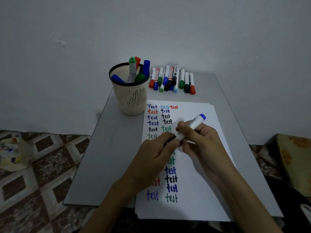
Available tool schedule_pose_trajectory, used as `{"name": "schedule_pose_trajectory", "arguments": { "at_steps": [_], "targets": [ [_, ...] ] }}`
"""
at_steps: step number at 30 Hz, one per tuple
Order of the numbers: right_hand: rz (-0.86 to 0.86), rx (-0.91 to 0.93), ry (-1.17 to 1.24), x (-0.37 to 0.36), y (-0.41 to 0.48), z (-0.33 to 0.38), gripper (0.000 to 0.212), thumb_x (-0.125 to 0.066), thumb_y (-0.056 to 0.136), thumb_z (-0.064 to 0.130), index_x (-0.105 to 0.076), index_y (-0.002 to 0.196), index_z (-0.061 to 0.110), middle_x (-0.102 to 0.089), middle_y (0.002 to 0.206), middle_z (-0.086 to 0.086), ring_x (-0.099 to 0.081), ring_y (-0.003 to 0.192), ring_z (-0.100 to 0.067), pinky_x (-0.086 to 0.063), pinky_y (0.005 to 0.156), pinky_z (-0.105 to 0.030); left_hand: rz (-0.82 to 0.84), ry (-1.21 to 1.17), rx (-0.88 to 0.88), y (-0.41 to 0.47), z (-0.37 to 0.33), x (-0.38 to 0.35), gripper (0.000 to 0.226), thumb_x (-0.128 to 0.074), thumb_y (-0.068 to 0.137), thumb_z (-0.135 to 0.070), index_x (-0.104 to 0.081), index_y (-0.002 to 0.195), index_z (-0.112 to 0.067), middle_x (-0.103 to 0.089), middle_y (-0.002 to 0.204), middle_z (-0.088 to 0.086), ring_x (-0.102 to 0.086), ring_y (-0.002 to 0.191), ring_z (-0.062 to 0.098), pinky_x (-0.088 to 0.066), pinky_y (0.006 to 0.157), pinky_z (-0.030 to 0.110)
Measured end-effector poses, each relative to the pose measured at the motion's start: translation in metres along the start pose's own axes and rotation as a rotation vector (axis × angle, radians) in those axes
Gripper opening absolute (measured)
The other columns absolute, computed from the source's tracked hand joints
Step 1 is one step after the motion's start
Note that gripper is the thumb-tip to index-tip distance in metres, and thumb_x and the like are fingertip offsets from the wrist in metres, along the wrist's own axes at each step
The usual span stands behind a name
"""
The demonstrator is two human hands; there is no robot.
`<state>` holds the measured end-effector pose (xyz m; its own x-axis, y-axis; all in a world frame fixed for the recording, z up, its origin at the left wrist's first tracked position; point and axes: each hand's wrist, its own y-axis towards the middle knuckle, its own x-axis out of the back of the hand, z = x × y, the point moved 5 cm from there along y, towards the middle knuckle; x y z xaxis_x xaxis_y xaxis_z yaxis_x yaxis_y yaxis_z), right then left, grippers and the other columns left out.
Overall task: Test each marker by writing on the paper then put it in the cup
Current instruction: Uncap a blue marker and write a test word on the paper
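Note:
My right hand grips a white marker with a blue end pointing up and away, held over the white paper. My left hand pinches a dark piece at the marker's lower end, probably its cap. The paper carries several words "test" in blue, red, black and green. A cream mesh cup with a black rim stands at the table's far left and holds several markers. A row of several loose markers lies behind the paper.
The grey table stands against a pale wall. Patterned floor lies to the left, with a crumpled stained cloth. A yellowish cushion sits at the right edge.

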<state>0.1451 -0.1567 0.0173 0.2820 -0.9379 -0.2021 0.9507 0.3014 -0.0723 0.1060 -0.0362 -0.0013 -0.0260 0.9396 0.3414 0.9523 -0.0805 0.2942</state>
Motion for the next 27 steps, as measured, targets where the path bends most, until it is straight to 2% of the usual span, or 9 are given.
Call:
{"name": "schedule_pose_trajectory", "arguments": {
  "at_steps": [2, 5, 8, 10, 13, 16, 18, 22, 27],
  "targets": [
    [0.074, 0.031, -0.028, -0.001, 0.001, 0.009, 0.016, -0.063, 0.083, 0.017, -0.062, 0.081, 0.002, -0.059, 0.067, -0.012, -0.047, 0.052, -0.016, -0.038, 0.045, -0.02, -0.044, -0.046, -0.015, 0.001, 0.0, 0.005, 0.014, -0.049, 0.094, -0.032, -0.061, 0.089, -0.027, -0.055, 0.054, -0.002, -0.049, 0.041, 0.003, -0.041, 0.045, 0.017],
    [0.197, 0.049, -0.128, -0.003, 0.005, 0.022, 0.018, -0.067, 0.073, 0.018, -0.065, 0.083, 0.003, -0.065, 0.07, -0.01, -0.057, 0.059, -0.017, -0.042, 0.043, -0.021, -0.064, -0.003, -0.066, 0.002, 0.0, 0.012, 0.016, -0.046, 0.091, -0.042, -0.061, 0.095, -0.038, -0.054, 0.057, 0.01, -0.05, 0.042, 0.017, -0.043, 0.043, 0.025],
    [0.232, 0.065, -0.233, -0.001, 0.013, 0.028, 0.016, -0.075, 0.064, 0.011, -0.065, 0.076, 0.007, -0.065, 0.067, -0.014, -0.058, 0.053, -0.018, -0.044, 0.042, -0.021, -0.03, 0.143, -0.09, 0.002, -0.002, 0.018, 0.023, -0.043, 0.089, -0.052, -0.056, 0.103, -0.04, -0.056, 0.056, 0.007, -0.055, 0.046, 0.015, -0.047, 0.047, 0.028],
    [0.184, 0.113, -0.162, 0.004, 0.025, 0.035, 0.011, -0.071, 0.073, 0.004, -0.06, 0.074, 0.006, -0.066, 0.069, -0.015, -0.055, 0.048, -0.017, -0.043, 0.041, -0.021, -0.057, 0.317, -0.077, 0.005, 0.002, 0.026, 0.032, -0.039, 0.087, -0.06, -0.049, 0.113, -0.043, -0.058, 0.061, 0.001, -0.059, 0.053, 0.014, -0.049, 0.051, 0.025],
    [0.024, 0.219, 0.047, 0.024, 0.053, 0.047, 0.011, -0.053, 0.089, -0.003, -0.059, 0.087, 0.006, -0.067, 0.068, -0.006, -0.059, 0.053, -0.017, -0.045, 0.043, -0.022, -0.128, 0.56, -0.132, 0.007, 0.009, 0.04, 0.033, -0.042, 0.091, -0.046, -0.049, 0.122, -0.036, -0.053, 0.077, -0.014, -0.053, 0.067, 0.006, -0.041, 0.058, 0.015],
    [-0.024, 0.217, 0.04, 0.033, 0.084, 0.041, 0.013, -0.051, 0.093, 0.003, -0.063, 0.099, 0.005, -0.071, 0.09, -0.011, -0.071, 0.082, -0.024, -0.056, 0.056, -0.026, -0.062, 0.65, -0.128, 0.006, 0.023, 0.04, 0.043, -0.043, 0.091, -0.023, -0.046, 0.133, -0.023, -0.053, 0.098, -0.009, -0.047, 0.087, 0.007, -0.043, 0.074, 0.027],
    [-0.049, 0.205, -0.035, 0.033, 0.1, 0.03, 0.006, -0.06, 0.088, 0.0, -0.061, 0.093, 0.003, -0.071, 0.088, -0.015, -0.072, 0.075, -0.024, -0.056, 0.054, -0.027, -0.025, 0.641, -0.109, 0.003, 0.03, 0.037, 0.049, -0.04, 0.09, -0.021, -0.04, 0.139, -0.021, -0.057, 0.109, -0.005, -0.049, 0.097, 0.013, -0.044, 0.082, 0.033],
    [-0.076, 0.192, -0.061, 0.027, 0.124, 0.015, 0.027, -0.07, 0.078, -0.007, -0.048, 0.073, 0.008, -0.062, 0.063, -0.013, -0.059, 0.045, -0.022, -0.044, 0.038, -0.025, -0.069, 0.524, -0.064, 0.001, 0.032, 0.04, 0.044, -0.037, 0.09, -0.025, -0.049, 0.131, -0.016, -0.057, 0.112, -0.006, -0.05, 0.102, 0.014, -0.045, 0.089, 0.036],
    [-0.212, 0.215, -0.091, 0.019, 0.139, 0.004, 0.037, -0.067, 0.077, -0.011, -0.041, 0.066, 0.012, -0.041, 0.057, -0.006, -0.045, 0.042, -0.01, -0.043, 0.041, -0.02, -0.025, 0.592, -0.102, 0.002, 0.036, 0.039, 0.039, -0.037, 0.089, -0.032, -0.057, 0.118, -0.016, -0.06, 0.113, 0.0, -0.052, 0.102, 0.017, -0.047, 0.085, 0.041]
  ]
}}
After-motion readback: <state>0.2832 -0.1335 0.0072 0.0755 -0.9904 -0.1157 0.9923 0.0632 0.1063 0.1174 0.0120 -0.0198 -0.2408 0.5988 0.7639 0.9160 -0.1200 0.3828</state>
